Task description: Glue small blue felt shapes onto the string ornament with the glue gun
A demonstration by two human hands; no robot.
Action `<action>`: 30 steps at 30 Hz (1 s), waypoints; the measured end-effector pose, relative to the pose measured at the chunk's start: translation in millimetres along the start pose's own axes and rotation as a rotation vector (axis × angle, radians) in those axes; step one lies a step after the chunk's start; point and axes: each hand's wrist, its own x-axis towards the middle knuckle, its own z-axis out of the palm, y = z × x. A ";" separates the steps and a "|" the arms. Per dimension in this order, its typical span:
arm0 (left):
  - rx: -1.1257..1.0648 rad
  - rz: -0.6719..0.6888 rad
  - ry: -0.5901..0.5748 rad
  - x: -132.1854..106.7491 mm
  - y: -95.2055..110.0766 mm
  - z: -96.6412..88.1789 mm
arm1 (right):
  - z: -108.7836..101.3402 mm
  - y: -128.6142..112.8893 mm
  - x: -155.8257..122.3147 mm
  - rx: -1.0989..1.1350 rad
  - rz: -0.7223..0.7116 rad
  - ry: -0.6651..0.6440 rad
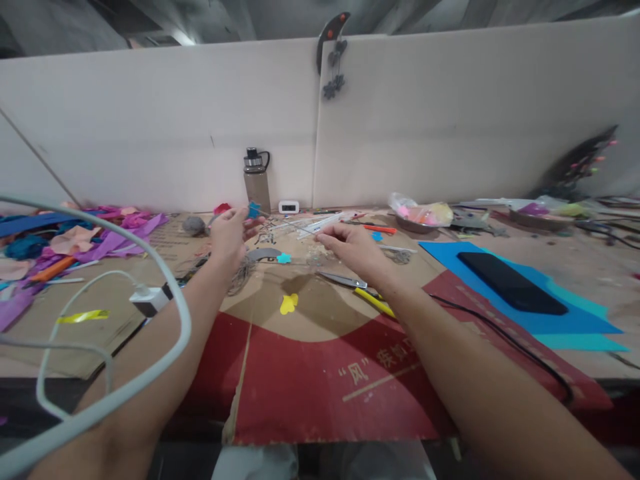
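Note:
My left hand (229, 235) is raised over the cardboard and pinches a small blue flower cutout (254, 210). A thin grey string (290, 223) stretches from beside that flower across to my right hand (350, 245), whose thumb and forefinger are closed on its end. Below the hands lie a turquoise flower cutout (283, 258) and a yellow flower cutout (289, 304). Scissors (345, 280) lie just under my right wrist, partly covered by the forearm. A loose bundle of string (241, 275) sits beside my left wrist.
Red-and-brown cardboard (320, 380) covers the table front. A phone (510, 283) rests on blue sheets at right. A bottle (257, 183) and small clock (289, 207) stand by the partition. Coloured scraps (75, 240) are heaped left; a white cable (183, 320) loops over my left forearm.

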 end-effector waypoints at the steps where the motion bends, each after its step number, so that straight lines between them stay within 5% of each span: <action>1: -0.048 -0.004 0.044 5.5 2.1 -3.8 | -1.7 -1.3 -0.5 0.021 0.008 -0.016; 12: -0.239 -0.025 0.276 29.3 11.7 -25.1 | -19.7 -3.4 -2.0 0.159 0.171 -0.292; 14: -0.191 -0.052 0.261 22.6 8.7 -19.2 | -16.7 0.8 -3.3 0.105 0.157 -0.415; 18: -0.019 -0.034 -0.044 -1.6 -2.0 -0.2 | -6.7 8.9 -2.8 -0.163 0.032 -0.585; 20: 0.030 -0.033 -0.138 -12.5 -6.7 7.0 | -8.3 10.6 -0.4 -0.287 0.007 -0.505; 25: 0.047 -0.012 -0.255 -22.9 -11.9 12.2 | -34.3 27.0 10.0 -0.678 0.155 0.084; 28: 0.058 -0.016 -0.268 -23.3 -12.0 12.7 | -43.4 56.0 17.1 -0.841 0.296 0.062; 30: 0.063 -0.019 -0.277 -24.1 -11.7 13.6 | -42.6 76.8 20.9 -0.723 0.257 0.042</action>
